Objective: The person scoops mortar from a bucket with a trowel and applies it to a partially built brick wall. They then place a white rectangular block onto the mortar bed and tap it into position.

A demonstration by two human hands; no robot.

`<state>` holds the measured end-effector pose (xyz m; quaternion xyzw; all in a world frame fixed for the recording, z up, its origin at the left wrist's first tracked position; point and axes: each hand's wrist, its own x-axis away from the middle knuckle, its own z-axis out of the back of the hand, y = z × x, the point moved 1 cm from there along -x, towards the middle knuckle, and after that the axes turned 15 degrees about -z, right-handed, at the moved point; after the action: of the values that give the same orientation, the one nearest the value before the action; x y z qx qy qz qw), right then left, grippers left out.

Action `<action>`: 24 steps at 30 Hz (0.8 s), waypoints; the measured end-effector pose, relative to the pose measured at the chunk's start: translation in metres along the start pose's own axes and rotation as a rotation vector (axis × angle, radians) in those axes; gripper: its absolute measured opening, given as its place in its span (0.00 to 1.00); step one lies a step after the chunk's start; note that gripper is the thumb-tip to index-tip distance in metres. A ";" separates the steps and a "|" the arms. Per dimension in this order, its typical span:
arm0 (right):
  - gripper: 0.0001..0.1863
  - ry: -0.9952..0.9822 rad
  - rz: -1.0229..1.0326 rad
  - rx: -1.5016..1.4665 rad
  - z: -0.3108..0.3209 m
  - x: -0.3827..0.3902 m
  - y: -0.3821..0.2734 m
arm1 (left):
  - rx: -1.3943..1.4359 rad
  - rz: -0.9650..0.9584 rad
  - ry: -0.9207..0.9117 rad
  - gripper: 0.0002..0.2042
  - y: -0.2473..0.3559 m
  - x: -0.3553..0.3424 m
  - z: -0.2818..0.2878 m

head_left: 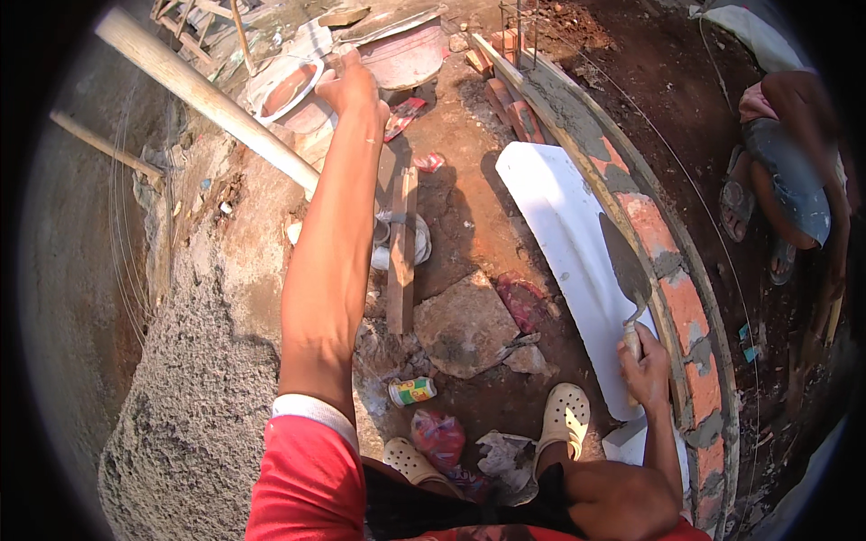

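Observation:
My left arm stretches far forward. My left hand point(354, 88) is curled at the right edge of a white-rimmed bucket point(260, 110) with a reddish-brown inside; its fingertips are partly hidden. My right hand point(646, 368) is closed round the wooden handle of a trowel point(624, 261). The trowel's grey blade points away from me, over a long white board point(564, 243) and against the low brick wall point(687, 311). Grey mortar fills the wall's joints and coats its far end.
A pinkish tub point(401, 56) stands beyond my left hand. A rough grey heap point(194, 397) and a slanting pole point(207, 99) lie left. A wood strip point(402, 257), a flat stone point(465, 325) and a cup point(412, 390) are between. Another person point(785, 171) is beyond the wall, right.

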<state>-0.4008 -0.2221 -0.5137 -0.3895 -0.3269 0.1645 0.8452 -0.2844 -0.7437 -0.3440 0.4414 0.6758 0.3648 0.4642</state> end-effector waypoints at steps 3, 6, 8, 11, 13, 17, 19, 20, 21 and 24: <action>0.19 -0.003 -0.081 -0.015 -0.006 0.016 0.003 | -0.201 0.015 -0.572 0.21 -0.030 0.083 0.009; 0.19 0.011 -0.046 -0.017 -0.012 0.032 0.008 | -0.158 0.302 -0.989 0.14 -0.050 0.178 0.044; 0.23 0.016 0.029 0.044 -0.014 0.044 0.009 | -0.219 0.253 -1.092 0.15 -0.054 0.213 0.062; 0.24 0.079 0.022 0.110 -0.016 0.068 0.008 | -0.219 0.319 -1.102 0.14 -0.061 0.224 0.084; 0.24 0.064 -0.011 0.107 -0.019 0.084 0.003 | -0.252 0.340 -1.047 0.14 -0.068 0.217 0.102; 0.25 0.123 -0.019 0.196 -0.036 0.109 -0.018 | -0.291 0.362 -0.809 0.12 -0.088 0.189 0.128; 0.25 0.111 0.107 0.216 -0.044 0.119 -0.036 | -0.304 0.353 -0.688 0.12 -0.093 0.183 0.134; 0.25 0.126 0.084 0.214 -0.045 0.125 -0.046 | -0.302 0.330 -0.666 0.11 -0.094 0.185 0.134; 0.26 0.146 0.060 0.210 -0.043 0.131 -0.058 | -0.306 0.304 -0.636 0.11 -0.094 0.189 0.133; 0.29 0.220 0.047 0.305 -0.026 0.158 -0.103 | -0.262 0.303 -0.665 0.11 -0.090 0.208 0.127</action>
<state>-0.2653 -0.2187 -0.3802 -0.2801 -0.1948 0.1882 0.9210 -0.2240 -0.5691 -0.5274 0.5674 0.3630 0.3494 0.6513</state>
